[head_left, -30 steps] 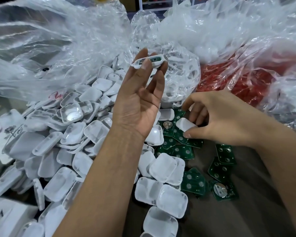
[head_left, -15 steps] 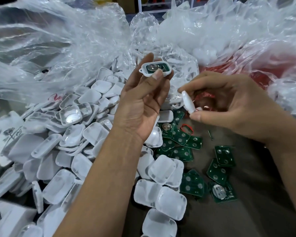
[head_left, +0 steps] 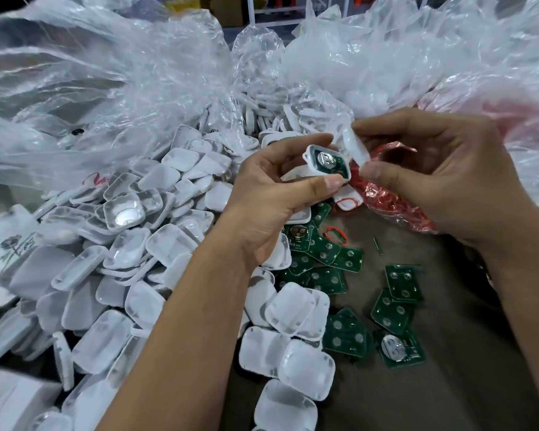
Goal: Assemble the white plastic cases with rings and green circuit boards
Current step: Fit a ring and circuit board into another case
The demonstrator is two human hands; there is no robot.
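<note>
Head view: my left hand [head_left: 262,194] pinches the case [head_left: 325,163], board [head_left: 330,164] seated inside; right hand [head_left: 430,175] pinches the lid [head_left: 357,147] beside it. I should align edges squarely before pressing.

There is a single view, from a wide-angle camera worn on the person's head. It looks forward and down over both forearms, close to the hands [head_left: 371,188], which meet near the frame's centre. The table [head_left: 448,384] fills the lower half; crumpled plastic bags [head_left: 106,88] close off the far side, and straight lines bend toward the edges.
</note>
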